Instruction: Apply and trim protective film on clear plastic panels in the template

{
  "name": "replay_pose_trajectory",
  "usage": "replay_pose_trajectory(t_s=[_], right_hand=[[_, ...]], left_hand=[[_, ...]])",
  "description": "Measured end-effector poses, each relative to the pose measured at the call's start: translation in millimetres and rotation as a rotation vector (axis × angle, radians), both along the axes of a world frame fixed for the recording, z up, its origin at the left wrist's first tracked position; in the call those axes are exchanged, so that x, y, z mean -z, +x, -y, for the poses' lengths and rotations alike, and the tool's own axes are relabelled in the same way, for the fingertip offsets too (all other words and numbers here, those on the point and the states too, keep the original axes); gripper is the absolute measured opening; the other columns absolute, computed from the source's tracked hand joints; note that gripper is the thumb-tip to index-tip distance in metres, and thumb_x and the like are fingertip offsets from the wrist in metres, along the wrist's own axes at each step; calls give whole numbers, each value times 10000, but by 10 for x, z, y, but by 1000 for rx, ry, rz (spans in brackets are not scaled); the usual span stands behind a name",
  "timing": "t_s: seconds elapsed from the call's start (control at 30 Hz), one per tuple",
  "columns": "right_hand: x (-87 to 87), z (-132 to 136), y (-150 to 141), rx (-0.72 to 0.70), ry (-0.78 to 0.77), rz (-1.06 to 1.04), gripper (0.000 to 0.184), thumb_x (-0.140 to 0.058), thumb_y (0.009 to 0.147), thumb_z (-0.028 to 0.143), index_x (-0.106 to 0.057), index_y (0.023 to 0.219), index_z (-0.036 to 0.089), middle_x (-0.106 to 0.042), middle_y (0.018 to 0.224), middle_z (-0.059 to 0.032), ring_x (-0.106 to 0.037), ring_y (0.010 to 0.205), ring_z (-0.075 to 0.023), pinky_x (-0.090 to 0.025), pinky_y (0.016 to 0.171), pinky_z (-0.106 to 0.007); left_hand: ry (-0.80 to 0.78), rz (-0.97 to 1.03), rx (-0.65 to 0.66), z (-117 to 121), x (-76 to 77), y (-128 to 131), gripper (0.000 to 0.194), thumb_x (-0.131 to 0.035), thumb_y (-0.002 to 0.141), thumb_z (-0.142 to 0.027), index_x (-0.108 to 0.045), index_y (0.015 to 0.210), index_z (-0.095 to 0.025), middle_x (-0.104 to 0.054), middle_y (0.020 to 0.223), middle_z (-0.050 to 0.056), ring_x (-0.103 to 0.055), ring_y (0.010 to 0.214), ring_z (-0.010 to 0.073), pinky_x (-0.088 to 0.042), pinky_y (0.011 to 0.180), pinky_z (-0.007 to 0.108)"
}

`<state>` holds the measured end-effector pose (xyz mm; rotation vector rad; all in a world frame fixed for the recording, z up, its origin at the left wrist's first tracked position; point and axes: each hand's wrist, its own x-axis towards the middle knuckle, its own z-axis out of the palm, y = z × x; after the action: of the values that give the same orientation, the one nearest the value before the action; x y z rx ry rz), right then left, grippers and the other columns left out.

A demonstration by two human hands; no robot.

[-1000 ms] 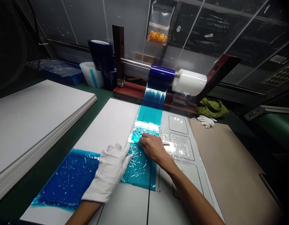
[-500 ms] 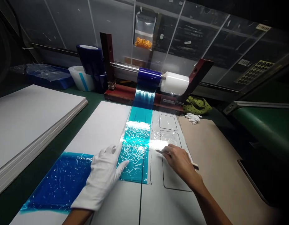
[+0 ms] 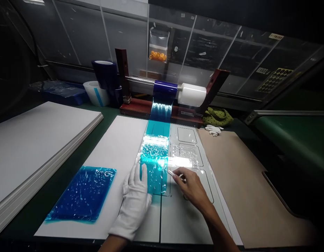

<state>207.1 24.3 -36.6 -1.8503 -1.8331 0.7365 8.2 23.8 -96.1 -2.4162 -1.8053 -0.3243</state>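
My left hand, in a white glove, lies with fingers stretched out at the left edge of the translucent blue film. This strip runs down from a dark blue film roll on a metal rod and is crinkled in its middle. My bare right hand is closed around a slim knife, its thin pale tip near the strip's right edge. Beneath is a white sheet with black-outlined shapes. A stack of blue film pieces lies left of my gloved hand.
A white roll shares the rod of the dark red stand. White sheets are stacked at left. On the right lie brown board, a dark flat device, a white glove and a green spotted cloth item.
My left hand has shifted right and down along the film, which looks smoother near its lower end. My right hand with the knife has moved left and slightly down, closer to the strip.
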Motion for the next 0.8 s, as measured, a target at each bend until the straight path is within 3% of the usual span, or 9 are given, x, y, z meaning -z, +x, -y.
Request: replay_pose_trajectory(t_s=[0.17, 0.33, 0.43, 0.5, 0.57, 0.63, 0.7, 0.73, 0.8], right_hand=[[87, 289, 17, 131, -262, -552, 520, -622, 804, 576, -618, 1075, 131, -691, 863, -74, -600, 613, -151, -474, 602, -279], [302, 634, -147, 237, -472, -914, 544, -743, 660, 614, -640, 889, 132, -634, 711, -24, -551, 540, -116, -444, 538, -235], [236, 775, -237, 260, -518, -1057, 482, -822, 593, 534, -632, 817, 152, -630, 690, -17, -594, 614, -150, -479, 598, -264], [114, 837, -267, 261, -491, -1074, 409, -815, 628, 498, -633, 784, 166, -614, 661, 0, -580, 609, -139, -477, 620, -260], [-22, 882, -293, 238, -467, -1068, 367, -794, 660, 495, -636, 751, 176, -596, 642, 9, -569, 614, -135, -473, 638, -258], [-131, 912, -325, 205, -465, -1051, 374, -779, 662, 524, -651, 749, 183, -610, 661, -6, -588, 657, -155, -477, 672, -274], [-193, 926, -355, 186, -458, -1018, 430, -779, 630, 569, -678, 802, 188, -658, 729, -42, -610, 708, -181, -481, 683, -291], [-207, 927, -364, 188, -445, -989, 480, -782, 607, 589, -688, 859, 191, -685, 786, -63, -605, 690, -179, -481, 659, -291], [-209, 922, -363, 220, -412, -917, 589, -781, 582, 619, -682, 985, 200, -709, 923, -101, -545, 581, -140, -454, 560, -276]], left_hand=[[97, -48, -60, 155, 41, 45, 714, -463, 749, -12, -326, 1445, -87, -276, 1527, 217, -157, 1430, 394, -226, 1137, 603], [174, 31, -34, 745, 243, 147, 882, -461, 779, 21, -17, 1507, -205, -296, 1519, 134, -108, 1443, 307, -227, 1160, 586], [-11, 310, -2, 1022, 175, 42, 989, -634, 777, -225, 37, 1503, -247, -230, 1547, 147, -140, 1428, 370, -203, 1144, 648], [-145, 471, -47, 1085, 84, -136, 1073, -666, 744, -443, 61, 1503, -226, -227, 1550, 175, -225, 1402, 405, -313, 1092, 656], [-353, 708, -158, 1053, -2, -347, 1021, -596, 768, -559, 19, 1512, -226, -332, 1515, 170, -377, 1346, 372, -475, 999, 578], [-725, 1116, -297, 960, -79, -534, 897, -559, 778, -614, -168, 1494, -240, -468, 1441, 142, -511, 1258, 323, -544, 945, 484], [-975, 1481, -491, 840, -163, -682, 893, -675, 656, -659, -393, 1381, -218, -576, 1344, 131, -589, 1176, 309, -549, 949, 428], [-964, 1568, -589, 778, -215, -752, 918, -729, 578, -670, -460, 1318, -197, -620, 1286, 136, -618, 1132, 310, -549, 948, 418], [-744, 1595, -718, 648, -334, -908, 891, -775, 510, -663, -528, 1231, -201, -696, 1145, 107, -669, 1019, 289, -559, 915, 409]])
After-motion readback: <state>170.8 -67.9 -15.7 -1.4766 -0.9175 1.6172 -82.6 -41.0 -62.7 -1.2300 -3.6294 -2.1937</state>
